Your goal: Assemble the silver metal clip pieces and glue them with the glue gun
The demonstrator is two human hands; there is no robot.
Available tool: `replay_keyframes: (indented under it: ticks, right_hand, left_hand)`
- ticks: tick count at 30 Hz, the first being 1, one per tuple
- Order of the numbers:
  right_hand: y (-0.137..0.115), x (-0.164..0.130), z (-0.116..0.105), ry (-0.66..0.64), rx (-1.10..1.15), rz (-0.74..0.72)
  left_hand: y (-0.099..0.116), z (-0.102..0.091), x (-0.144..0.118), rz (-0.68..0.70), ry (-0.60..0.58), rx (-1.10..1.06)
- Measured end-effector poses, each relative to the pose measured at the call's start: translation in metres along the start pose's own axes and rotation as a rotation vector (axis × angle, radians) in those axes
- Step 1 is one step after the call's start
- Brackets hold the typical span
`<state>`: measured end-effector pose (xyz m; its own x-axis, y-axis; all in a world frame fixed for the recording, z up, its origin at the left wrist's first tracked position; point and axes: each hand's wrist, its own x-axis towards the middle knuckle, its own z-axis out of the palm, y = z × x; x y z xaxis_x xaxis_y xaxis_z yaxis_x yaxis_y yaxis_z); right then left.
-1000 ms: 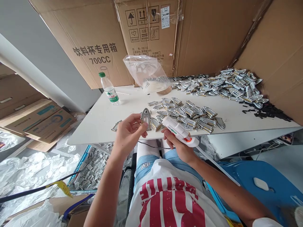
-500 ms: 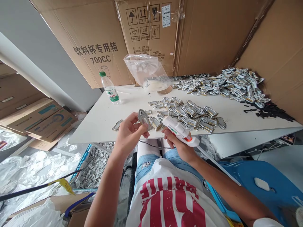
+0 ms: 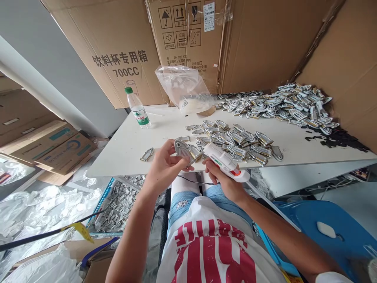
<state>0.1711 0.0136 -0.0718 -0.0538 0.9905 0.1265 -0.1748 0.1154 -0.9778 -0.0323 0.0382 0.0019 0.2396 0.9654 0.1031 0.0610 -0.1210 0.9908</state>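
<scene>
Glue gun (image 3: pixel 225 162) unlabelled; carton (image 3: pixel 123 59) reads "700CC".

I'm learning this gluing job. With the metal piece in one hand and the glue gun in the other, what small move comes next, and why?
Probably bring the glue gun nozzle onto the metal piece: the left hand holds it flat, the right hand aims close beside it.

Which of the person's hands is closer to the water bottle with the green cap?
Left. The left hand is just in front of the water bottle; the right hand, gripping the glue gun, sits farther to the side.
</scene>
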Motion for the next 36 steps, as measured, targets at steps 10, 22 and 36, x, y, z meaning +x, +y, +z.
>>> replay_keyframes:
  ticks: [10, 22, 36]
  right_hand:
    - [0.002, 0.001, 0.002, -0.041, -0.049, -0.015]
    - [-0.002, -0.001, -0.001, -0.083, -0.096, -0.019]
    - [-0.004, -0.002, -0.001, -0.119, -0.129, 0.019]
  left_hand:
    - [-0.003, 0.013, 0.000, 0.028, -0.037, 0.004]
    - [-0.007, 0.006, 0.001, 0.055, -0.040, 0.186]
    - [-0.006, -0.002, -0.001, 0.108, 0.019, 0.291]
